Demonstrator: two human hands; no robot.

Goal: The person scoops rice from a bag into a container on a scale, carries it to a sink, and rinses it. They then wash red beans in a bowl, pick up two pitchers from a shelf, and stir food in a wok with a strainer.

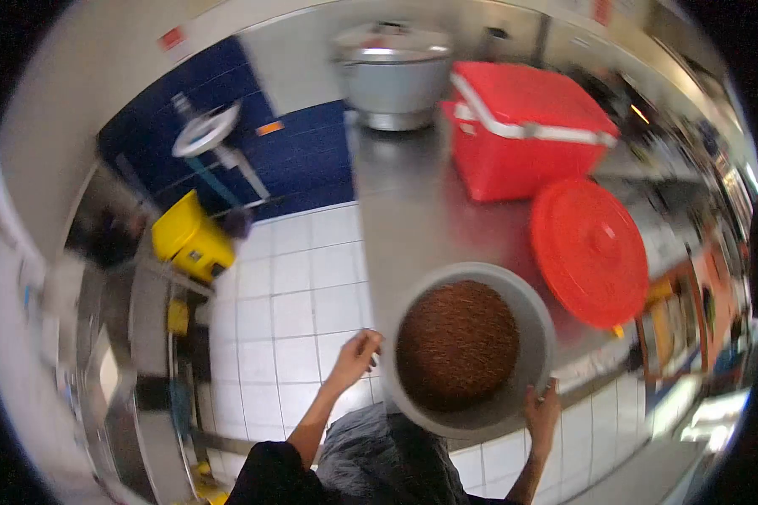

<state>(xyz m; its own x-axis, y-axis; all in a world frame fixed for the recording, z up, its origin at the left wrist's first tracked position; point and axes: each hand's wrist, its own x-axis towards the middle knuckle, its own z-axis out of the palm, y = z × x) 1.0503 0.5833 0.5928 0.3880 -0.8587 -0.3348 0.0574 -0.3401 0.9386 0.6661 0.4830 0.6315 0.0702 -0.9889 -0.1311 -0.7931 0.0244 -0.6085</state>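
A wide grey metal bowl [537, 324] holds a heap of reddish-brown grains [459, 341] and sits at the near edge of the steel counter [396, 210]. My right hand [542, 411] grips the bowl's rim at the lower right, thumb on the rim side. My left hand [359, 358] is beside the bowl's left side, a small gap away, with its fingers curled together; whether anything small is between them is too blurred to tell. Right of the bowl, a round red lid [591, 252] leans over the counter.
Behind the bowl stand a red cooler box [531, 126] with a white band and a large silver pot [393, 80]. A yellow bin [192, 240] is on the white tiled floor [299, 286] at left. Steel shelving [139, 370] lines the left side.
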